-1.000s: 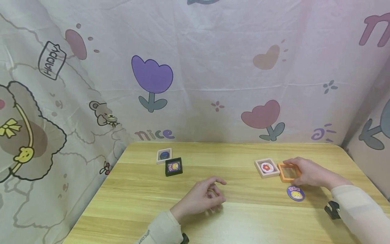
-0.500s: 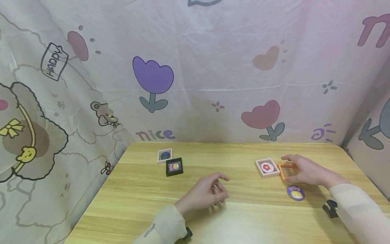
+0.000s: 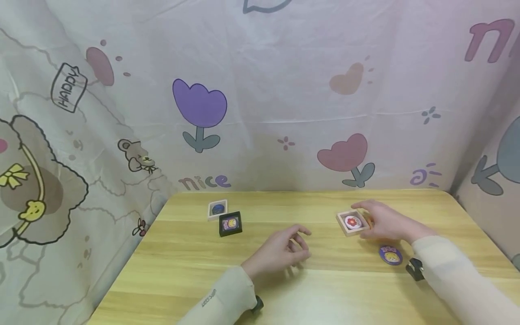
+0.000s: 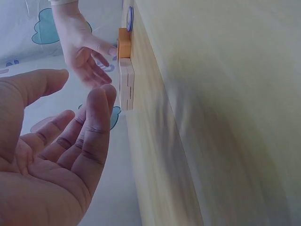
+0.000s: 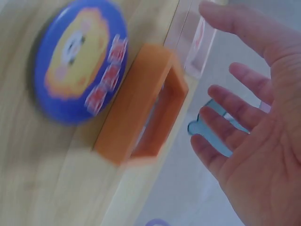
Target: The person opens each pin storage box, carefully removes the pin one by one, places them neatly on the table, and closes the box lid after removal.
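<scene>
My right hand (image 3: 386, 221) is spread over the orange square frame (image 5: 127, 106), apart from it in the right wrist view. Its fingers reach toward the pale wooden frame (image 3: 342, 226), which holds a round white badge with a red flower (image 3: 352, 221). In the head view this hand hides most of the orange frame. Just in front lies a round blue-purple badge (image 3: 391, 255) with a yellow cartoon animal. My left hand (image 3: 280, 250) hovers above the middle of the table, fingers loosely bent, holding nothing.
Toward the back left, a black frame (image 3: 221, 228) with a cartoon badge stands beside a white frame (image 3: 210, 213) with a dark blue badge. A printed cloth (image 3: 260, 99) hangs behind the wooden table (image 3: 170, 271) and along its sides.
My right hand has left the orange frame and moved left toward the pale wooden frame. My left hand has drifted slightly to the right. The frames and badges stay in place.
</scene>
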A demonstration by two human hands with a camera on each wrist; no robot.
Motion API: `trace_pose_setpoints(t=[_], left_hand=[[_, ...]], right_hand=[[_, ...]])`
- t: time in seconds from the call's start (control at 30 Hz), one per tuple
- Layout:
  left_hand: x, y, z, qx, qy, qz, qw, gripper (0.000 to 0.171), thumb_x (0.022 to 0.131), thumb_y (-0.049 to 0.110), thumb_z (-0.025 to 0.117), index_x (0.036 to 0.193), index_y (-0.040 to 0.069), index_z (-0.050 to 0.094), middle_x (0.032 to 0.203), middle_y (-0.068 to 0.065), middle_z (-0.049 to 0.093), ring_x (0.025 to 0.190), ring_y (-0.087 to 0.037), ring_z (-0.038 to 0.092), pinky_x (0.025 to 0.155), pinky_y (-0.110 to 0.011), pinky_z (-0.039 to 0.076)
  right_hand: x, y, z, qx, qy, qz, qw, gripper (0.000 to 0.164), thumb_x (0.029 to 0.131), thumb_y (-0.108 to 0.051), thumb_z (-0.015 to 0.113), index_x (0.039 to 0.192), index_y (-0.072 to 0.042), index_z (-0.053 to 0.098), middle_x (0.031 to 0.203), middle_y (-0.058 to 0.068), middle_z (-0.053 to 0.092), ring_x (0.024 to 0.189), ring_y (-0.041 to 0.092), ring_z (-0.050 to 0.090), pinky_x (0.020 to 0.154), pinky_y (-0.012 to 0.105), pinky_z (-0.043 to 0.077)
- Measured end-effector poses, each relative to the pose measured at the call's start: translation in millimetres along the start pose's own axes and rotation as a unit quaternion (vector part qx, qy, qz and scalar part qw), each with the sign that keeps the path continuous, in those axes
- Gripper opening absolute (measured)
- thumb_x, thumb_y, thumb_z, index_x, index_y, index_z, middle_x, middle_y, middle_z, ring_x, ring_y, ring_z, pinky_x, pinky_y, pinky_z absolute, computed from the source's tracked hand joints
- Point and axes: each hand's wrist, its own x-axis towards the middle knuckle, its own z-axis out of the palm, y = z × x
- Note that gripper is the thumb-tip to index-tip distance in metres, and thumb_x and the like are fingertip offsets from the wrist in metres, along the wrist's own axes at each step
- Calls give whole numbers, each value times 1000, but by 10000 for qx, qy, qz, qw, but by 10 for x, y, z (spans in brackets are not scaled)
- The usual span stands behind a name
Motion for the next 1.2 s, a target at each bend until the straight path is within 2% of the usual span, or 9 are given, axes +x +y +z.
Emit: trace_pose_setpoints(t=[0.07, 0.13, 0.2, 0.27, 0.43, 0.57, 0.7, 0.9, 1.2], left_hand=[[46, 23, 20, -30, -9, -43, 10000, 48, 99, 22, 78, 143, 17, 60, 107, 8, 69, 84, -6, 73, 71, -23, 62], [92, 41, 46, -54, -21, -90, 9999, 48, 99, 23, 79, 143, 17, 60, 107, 8, 70, 84, -6, 72, 70, -24, 62], [135, 52, 74, -28, -20, -83, 10000, 49, 98, 23, 79, 143, 16, 60, 106, 8, 70, 83, -4, 71, 69, -23, 61], [178, 49, 102, 52, 4, -44, 10000, 48, 98, 23, 79, 142, 15, 61, 105, 8, 70, 82, -3, 71, 68, -22, 61], [256, 31, 151, 146, 47, -7, 9999, 48, 98, 22, 79, 142, 14, 61, 103, 8, 70, 79, -3, 71, 65, -22, 61], [308, 25, 175, 72, 34, -123, 9999, 49, 98, 19, 79, 142, 13, 60, 102, 7, 69, 77, -10, 73, 61, -27, 63], [371, 9, 198, 7, 109, -270, 9996, 50, 98, 19, 80, 142, 14, 59, 101, 7, 68, 75, -18, 74, 60, -29, 63], [466, -33, 217, 2, 239, -400, 9989, 52, 97, 17, 81, 143, 13, 59, 101, 6, 69, 68, -20, 73, 55, -29, 61], [594, -63, 195, 309, 484, -509, 9971, 51, 97, 16, 80, 143, 12, 58, 100, 5, 70, 67, -19, 72, 56, -27, 59]], right_hand=[[53, -36, 32, 39, -79, -99, 9999, 84, 69, -14, 91, 143, 7, 59, 141, 33, 62, 117, 44, 65, 105, 62, 55], [96, -62, 61, 89, -168, -150, 9997, 82, 68, -12, 89, 142, 7, 60, 137, 29, 64, 105, 30, 64, 96, 45, 58], [125, -87, 84, 115, -253, -132, 9995, 81, 68, -10, 87, 142, 7, 60, 135, 28, 65, 97, 22, 61, 85, 32, 53], [145, -108, 103, 13, -298, -73, 9995, 81, 68, -9, 88, 143, 5, 60, 137, 30, 63, 95, 21, 59, 79, 28, 50], [172, -156, 122, -301, -442, 137, 9985, 80, 67, -3, 86, 143, 0, 62, 141, 31, 60, 98, 24, 58, 77, 31, 49], [189, -165, 124, -475, -490, 230, 9974, 77, 68, 0, 85, 142, 0, 62, 142, 31, 60, 99, 26, 59, 75, 33, 50], [213, -164, 129, -500, -539, 289, 9969, 74, 72, 0, 85, 142, 1, 62, 141, 31, 60, 100, 26, 59, 76, 33, 51], [248, -147, 147, -580, -525, 254, 9966, 71, 75, -4, 86, 142, 2, 62, 138, 30, 61, 101, 28, 60, 80, 40, 55], [273, -173, 141, -351, -538, 478, 9968, 77, 73, -9, 87, 145, 3, 60, 138, 29, 62, 97, 26, 56, 75, 32, 48]])
